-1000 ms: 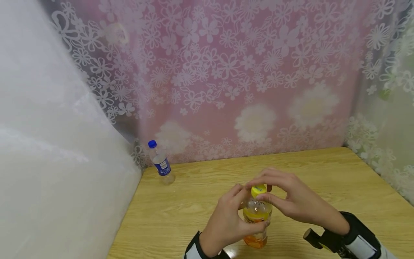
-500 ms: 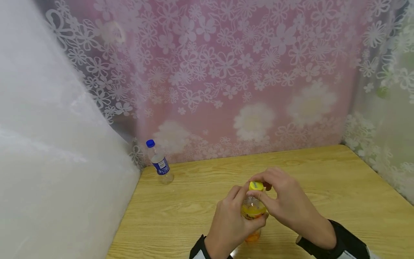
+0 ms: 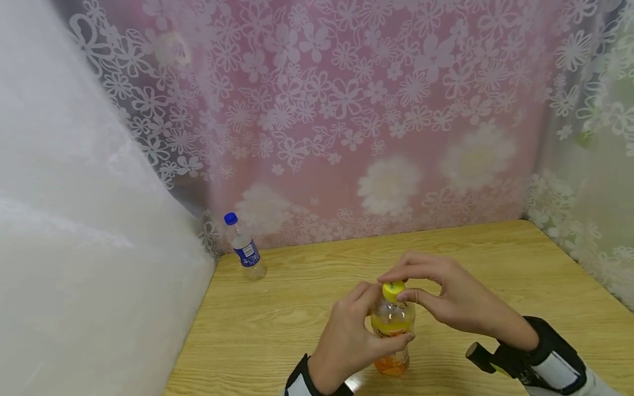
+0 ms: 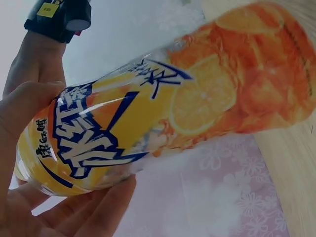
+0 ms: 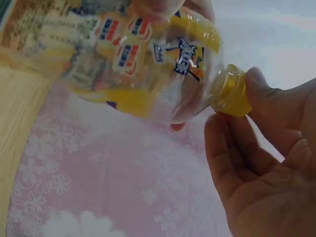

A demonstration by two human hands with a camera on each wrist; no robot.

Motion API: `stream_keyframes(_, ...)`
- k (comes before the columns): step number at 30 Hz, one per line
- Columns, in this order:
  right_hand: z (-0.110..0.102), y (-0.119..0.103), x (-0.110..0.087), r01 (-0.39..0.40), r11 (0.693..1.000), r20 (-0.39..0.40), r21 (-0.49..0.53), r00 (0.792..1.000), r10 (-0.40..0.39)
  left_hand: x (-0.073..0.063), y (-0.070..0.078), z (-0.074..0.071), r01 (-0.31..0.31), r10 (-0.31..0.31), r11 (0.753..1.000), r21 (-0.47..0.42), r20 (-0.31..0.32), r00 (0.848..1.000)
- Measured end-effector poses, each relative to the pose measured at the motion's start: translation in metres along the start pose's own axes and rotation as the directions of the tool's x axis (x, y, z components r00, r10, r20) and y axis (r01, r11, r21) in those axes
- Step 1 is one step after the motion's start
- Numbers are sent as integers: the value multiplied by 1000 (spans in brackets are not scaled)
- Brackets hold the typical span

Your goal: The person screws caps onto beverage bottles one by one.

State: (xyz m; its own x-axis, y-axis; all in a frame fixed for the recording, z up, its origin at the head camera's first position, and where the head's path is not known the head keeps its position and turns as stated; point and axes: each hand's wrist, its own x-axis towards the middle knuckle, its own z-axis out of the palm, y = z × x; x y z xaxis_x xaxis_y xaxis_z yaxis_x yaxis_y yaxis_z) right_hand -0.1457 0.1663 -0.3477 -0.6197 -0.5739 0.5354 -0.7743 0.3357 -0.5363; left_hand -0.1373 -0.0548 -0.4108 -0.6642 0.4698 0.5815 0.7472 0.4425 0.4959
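Note:
A clear plastic drink bottle (image 3: pixel 393 324) with a yellow and orange label stands over the near part of the table. My left hand (image 3: pixel 349 335) grips its upper body, thumb on the near side and fingers behind. Pictures of orange slices cover the lower label (image 4: pixel 202 94) in the left wrist view. On the neck sits a yellow cap (image 3: pixel 393 290), pinched between the thumb and fingers of my right hand (image 3: pixel 441 289). The right wrist view shows the thumb against the cap (image 5: pixel 238 94), with curled fingers below it.
A clear bottle (image 3: pixel 247 250) with a blue cap and blue label stands at the table's back left corner. White sheeting (image 3: pixel 89 220) closes off the left side. A pink flowered curtain (image 3: pixel 317 181) hangs behind the wooden table (image 3: pixel 277 319).
My right hand twisted inward at the cap, its wrist dropping left, then swung back out to the right. The bottle tipped slightly and came back, while my left hand kept its grip.

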Motion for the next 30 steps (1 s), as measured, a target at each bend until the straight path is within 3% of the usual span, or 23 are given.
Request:
stream_keyframes(4, 6, -4, -1, -4, 1000, -69, -27, 998, 2, -1, 2, 3, 22, -22, 1000, 8, -6, 1000)
stream_keyframes(7, 12, -10, -1, -52, 996, -141, -68, 989, 42, -1, 3, 5, 51, -51, 998, 33, -18, 999)
stream_keyframes(13, 31, -18, -2, -192, 969, -269, -156, 952, 146, -4, 8, 10, 159, -153, 982, 101, -67, 986)
stream_keyframes(17, 40, -17, -1, -238, 953, -323, -187, 931, 169, -4, 10, 15, 177, -155, 966, 188, -129, 980)
stream_keyframes(19, 38, -14, -1, -246, 952, -311, -184, 933, 181, -4, 10, 15, 166, -142, 966, 196, -130, 981)
stream_keyframes(23, 24, -7, -1, -183, 979, -184, -89, 969, 164, -2, 7, 10, 121, -112, 985, 127, -70, 991)
stream_keyframes(27, 12, -3, 0, -78, 997, -84, 2, 993, 78, 1, 6, 4, 81, -79, 994, 70, -22, 997)
stream_keyframes(30, 12, -3, 1, -34, 998, -74, 56, 996, 39, 1, 6, 1, 81, -80, 995, 52, -13, 997)
